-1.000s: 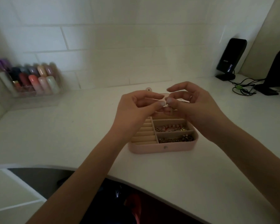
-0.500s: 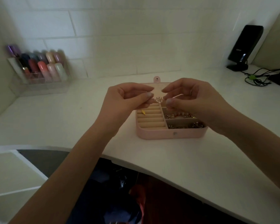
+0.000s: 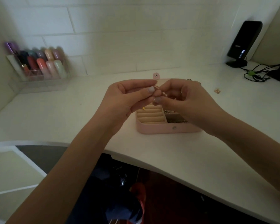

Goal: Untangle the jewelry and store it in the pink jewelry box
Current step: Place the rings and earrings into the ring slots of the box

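White desk (image 3: 71,120), tiled wall (image 3: 120,38), left hand (image 3: 124,101) and right hand (image 3: 191,102) grips pinching jewelry (image 3: 158,92)

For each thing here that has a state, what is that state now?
Box: open, lid laid back.
Ring rolls: bare, but for one small yellow piece.
Right compartments: hold jewelry.
Jewelry piece: pinched above the box.
Left hand: pinches it.
Right hand: pinches it too.
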Demonstrator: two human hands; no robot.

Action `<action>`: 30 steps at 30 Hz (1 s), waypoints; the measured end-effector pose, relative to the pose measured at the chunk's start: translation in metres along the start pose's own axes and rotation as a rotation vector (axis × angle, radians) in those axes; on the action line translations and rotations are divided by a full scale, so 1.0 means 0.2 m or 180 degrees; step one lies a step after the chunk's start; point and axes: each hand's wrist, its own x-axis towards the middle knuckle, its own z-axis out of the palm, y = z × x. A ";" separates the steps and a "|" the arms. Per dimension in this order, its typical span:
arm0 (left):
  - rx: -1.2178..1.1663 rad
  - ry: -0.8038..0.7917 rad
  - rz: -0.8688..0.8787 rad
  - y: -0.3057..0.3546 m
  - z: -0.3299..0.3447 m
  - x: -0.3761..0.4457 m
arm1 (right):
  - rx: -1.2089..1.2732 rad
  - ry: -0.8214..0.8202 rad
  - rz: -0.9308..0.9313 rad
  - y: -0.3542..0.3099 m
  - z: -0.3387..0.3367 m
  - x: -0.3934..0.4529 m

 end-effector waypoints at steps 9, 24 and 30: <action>0.1703 0.0613 0.0723 -0.02 -0.03 0.00 | -0.0358 0.0203 0.0008 0.04 -0.02 0.01; 0.1268 0.0435 0.0837 0.00 -0.04 0.02 | -0.0317 -0.0079 0.0428 0.02 0.00 0.01; 0.1632 0.0301 0.0779 -0.03 -0.05 0.02 | -0.0556 -0.0037 0.0895 0.04 0.01 0.02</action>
